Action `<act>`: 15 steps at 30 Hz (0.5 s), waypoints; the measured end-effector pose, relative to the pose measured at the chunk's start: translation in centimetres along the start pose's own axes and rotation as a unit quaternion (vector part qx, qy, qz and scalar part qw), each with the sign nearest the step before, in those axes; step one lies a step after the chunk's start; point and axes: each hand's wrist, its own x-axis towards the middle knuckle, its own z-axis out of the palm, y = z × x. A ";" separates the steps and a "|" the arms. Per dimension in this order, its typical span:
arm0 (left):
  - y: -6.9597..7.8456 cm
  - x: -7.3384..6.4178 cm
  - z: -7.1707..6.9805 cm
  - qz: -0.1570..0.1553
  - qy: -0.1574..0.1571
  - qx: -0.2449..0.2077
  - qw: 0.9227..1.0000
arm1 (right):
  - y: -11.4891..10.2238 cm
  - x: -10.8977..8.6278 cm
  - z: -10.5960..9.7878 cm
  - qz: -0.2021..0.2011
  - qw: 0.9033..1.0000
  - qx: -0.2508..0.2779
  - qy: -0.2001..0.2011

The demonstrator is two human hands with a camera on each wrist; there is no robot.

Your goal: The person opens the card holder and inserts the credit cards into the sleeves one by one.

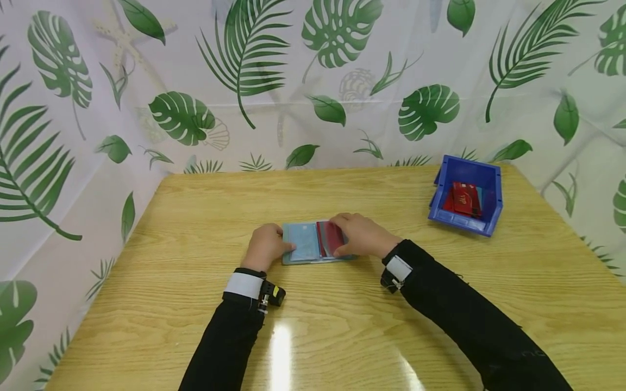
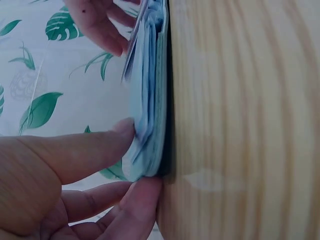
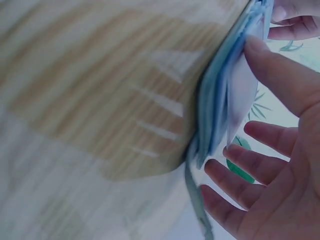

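Note:
A light-blue card holder (image 1: 304,241) lies spread open on the table, with clear sleeves and a red card (image 1: 332,238) on its right half. At its left edge my left hand (image 1: 265,245) pinches it, thumb on top and fingers against the outer edge; the left wrist view shows the layered blue sleeves (image 2: 145,100) between them. My right hand (image 1: 364,236) spans the right half, partly covering the red card. In the right wrist view its thumb touches a clear sleeve (image 3: 242,92) and its fingers curve around the outer edge. A thin strap (image 3: 195,195) hangs there.
A blue plastic bin (image 1: 440,216) stands at the back right of the wooden table (image 1: 220,201), holding red cards (image 1: 465,199), one marked VIP, and something light blue. Leaf-printed cloth (image 1: 274,136) rises behind the table's back edge and along its sides.

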 end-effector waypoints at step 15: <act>2.0 0.1 1.6 0.006 0.016 0.020 1.000 | -0.4 -0.7 -2.0 0.025 0.984 0.171 0.052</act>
